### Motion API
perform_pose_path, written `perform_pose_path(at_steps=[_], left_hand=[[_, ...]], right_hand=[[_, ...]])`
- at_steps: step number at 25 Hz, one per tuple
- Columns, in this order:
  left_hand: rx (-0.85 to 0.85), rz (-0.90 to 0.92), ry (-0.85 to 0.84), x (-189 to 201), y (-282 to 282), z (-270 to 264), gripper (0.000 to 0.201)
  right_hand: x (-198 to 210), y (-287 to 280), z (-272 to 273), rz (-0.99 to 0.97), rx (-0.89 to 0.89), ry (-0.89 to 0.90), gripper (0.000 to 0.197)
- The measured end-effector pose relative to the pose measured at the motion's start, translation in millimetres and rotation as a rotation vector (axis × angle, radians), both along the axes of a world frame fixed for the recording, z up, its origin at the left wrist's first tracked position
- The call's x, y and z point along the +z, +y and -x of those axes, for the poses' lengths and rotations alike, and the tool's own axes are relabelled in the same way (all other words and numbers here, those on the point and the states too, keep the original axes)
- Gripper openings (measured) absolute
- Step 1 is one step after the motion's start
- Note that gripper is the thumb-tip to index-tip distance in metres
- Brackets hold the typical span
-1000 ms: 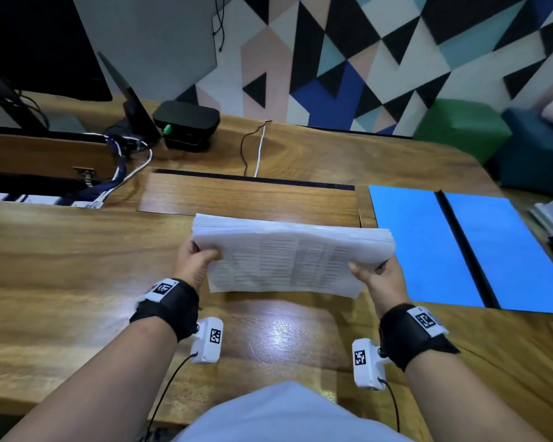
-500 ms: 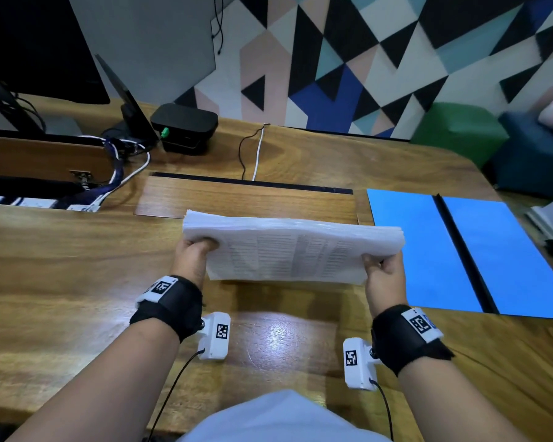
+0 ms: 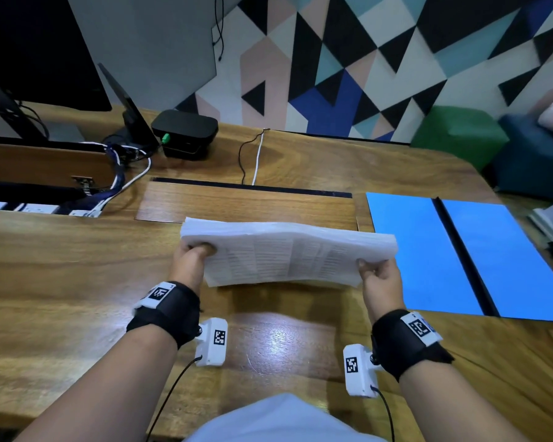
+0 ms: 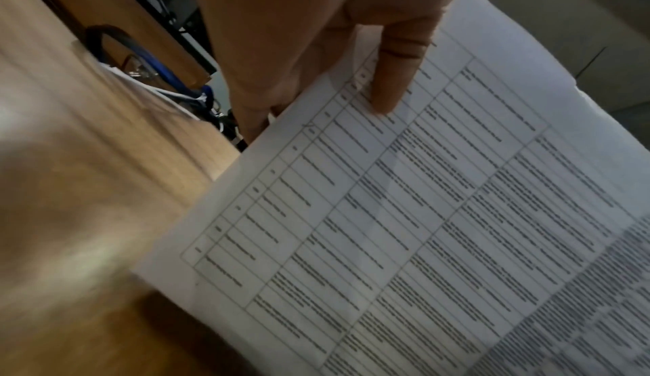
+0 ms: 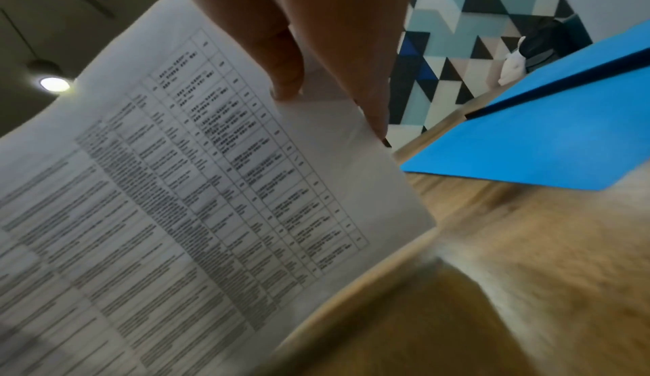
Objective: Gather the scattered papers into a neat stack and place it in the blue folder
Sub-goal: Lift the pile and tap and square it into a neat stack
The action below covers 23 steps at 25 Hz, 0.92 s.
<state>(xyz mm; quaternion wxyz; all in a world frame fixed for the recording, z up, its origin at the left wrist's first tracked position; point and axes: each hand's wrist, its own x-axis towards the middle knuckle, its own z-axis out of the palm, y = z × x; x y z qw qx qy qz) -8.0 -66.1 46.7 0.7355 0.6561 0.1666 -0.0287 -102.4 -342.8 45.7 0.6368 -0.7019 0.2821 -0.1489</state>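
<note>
A thick stack of printed papers point(image 3: 288, 250) stands tilted on its long edge over the wooden table, printed tables facing me. My left hand point(image 3: 193, 255) grips its left end, thumb on the near face point(image 4: 390, 87). My right hand point(image 3: 379, 271) grips its right end, thumb on the sheet point(image 5: 285, 76). The blue folder point(image 3: 406, 250) lies open and flat on the table to the right of the stack, with a dark spine down its middle; it also shows in the right wrist view point(image 5: 527, 142).
A black box point(image 3: 186, 132), a monitor stand and tangled cables point(image 3: 118, 173) sit at the back left by an open cable tray. A wooden flap point(image 3: 246, 202) lies behind the stack. A green seat point(image 3: 457, 132) and dark chair stand past the table's right edge.
The stack has tipped more upright and its right end has shifted slightly toward the folder. Both hands keep their grip on its ends.
</note>
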Motion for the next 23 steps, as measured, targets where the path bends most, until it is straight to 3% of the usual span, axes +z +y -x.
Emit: perform_pose_path(at_steps=[4,8,17,21,23], left_hand=[[-0.006,-0.084,0.106,-18,0,8,0.027],[-0.012,-0.045,0.022,-6,4,4,0.032],[-0.019,-0.055,0.062,-11,7,2,0.031],[-0.012,-0.103,0.119,-22,9,-1,0.036],[-0.007,-0.099,0.132,-24,8,-3,0.029]], right_hand=[[-5,7,2,-0.034,0.047,0.064,0.037],[-1,0,2,-0.046,0.032,0.01,0.037],[5,8,7,-0.034,0.036,-0.037,0.039],[18,2,13,0.081,0.089,-0.02,0.032],[42,-7,10,0.268,0.136,-0.059,0.032]])
